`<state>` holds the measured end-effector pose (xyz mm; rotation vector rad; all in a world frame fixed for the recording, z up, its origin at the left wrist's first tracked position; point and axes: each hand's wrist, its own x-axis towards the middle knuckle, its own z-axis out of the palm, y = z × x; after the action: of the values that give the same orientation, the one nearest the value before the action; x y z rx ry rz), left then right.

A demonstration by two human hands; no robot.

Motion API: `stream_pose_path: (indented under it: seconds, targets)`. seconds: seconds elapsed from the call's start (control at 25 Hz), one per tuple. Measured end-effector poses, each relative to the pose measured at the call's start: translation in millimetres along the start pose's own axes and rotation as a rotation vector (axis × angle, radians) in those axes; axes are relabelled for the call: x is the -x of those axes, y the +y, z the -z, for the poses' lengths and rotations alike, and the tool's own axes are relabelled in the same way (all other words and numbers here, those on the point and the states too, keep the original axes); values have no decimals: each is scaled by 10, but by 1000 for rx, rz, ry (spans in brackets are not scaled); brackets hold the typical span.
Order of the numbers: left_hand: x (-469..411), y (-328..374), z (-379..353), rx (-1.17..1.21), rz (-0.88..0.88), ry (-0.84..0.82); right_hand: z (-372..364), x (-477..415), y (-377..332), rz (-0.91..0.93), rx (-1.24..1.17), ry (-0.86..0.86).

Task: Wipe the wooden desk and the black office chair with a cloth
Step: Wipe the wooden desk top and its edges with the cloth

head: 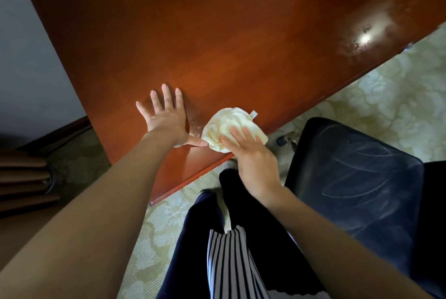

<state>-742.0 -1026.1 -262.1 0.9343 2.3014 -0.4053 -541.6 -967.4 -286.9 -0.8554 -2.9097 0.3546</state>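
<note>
Seen from above, looking down over a person's two bare forearms. The left hand [166, 115] lies flat on a reddish-brown wooden desk [217, 33], palm down and fully open, with the fingers straight and spread apart. Its thumb stretches sideways to the right, and the tip reaches the edge of a cloth [229, 122].

The cloth is cream-coloured and bunched into a rounded wad. It sits on the desk near the front edge, just right of the left hand, and a small white tag [254, 114] sticks out of its far side.

The right hand [253, 156] rests on the near side of the cloth, palm down. Its fingers are laid straight across the folds, pressing rather than curling around them.

The desktop is glossy. A bright patch of glare [364, 37] with blotchy marks shows far to the right, well away from the hands.

A black office chair [362, 173] stands to the right of the person, just beside the right arm. Its seat is streaked with pale, swirling smears.

Pale patterned carpet [386, 95] covers the floor. Dark trousers [193, 238] and the hem of a black-and-white striped top [229, 262] show below the arms. A white wall [29, 57] lies to the left of the desk.
</note>
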Motion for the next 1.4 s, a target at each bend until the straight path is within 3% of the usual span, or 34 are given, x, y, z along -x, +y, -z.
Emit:
stream_pose_path:
  seconds: [0.08,0.28,0.48,0.56,0.72,0.8,1.04,1.24,1.4]
  targets:
    - [1,-13,-15,0,3,4,132,-112,244,-28,-26,-68]
    - [11,15,5,-10,9,7,328,-628,1050,-381,30,-155]
    - [20,-4,-20,-4,2,30,195,-688,882,-528,-5,-59]
    - [20,-10,-31,7,-10,49,163,-553,607,-459,30,-76]
    - [94,-136,-167,82,-76,120,6,-64,-48,9,38,89]
    - [174,-286,-285,60,-96,169,-105,160,-286,153,4,65]
    - [391,-897,-492,129,159,114,-102,-82,-252,473,-6,-73]
    - [335,-957,-481,163,222,49,103,-1070,-623,508,39,-296]
    - [324,-953,-491,150,231,51,31,-1822,-881,274,31,-399]
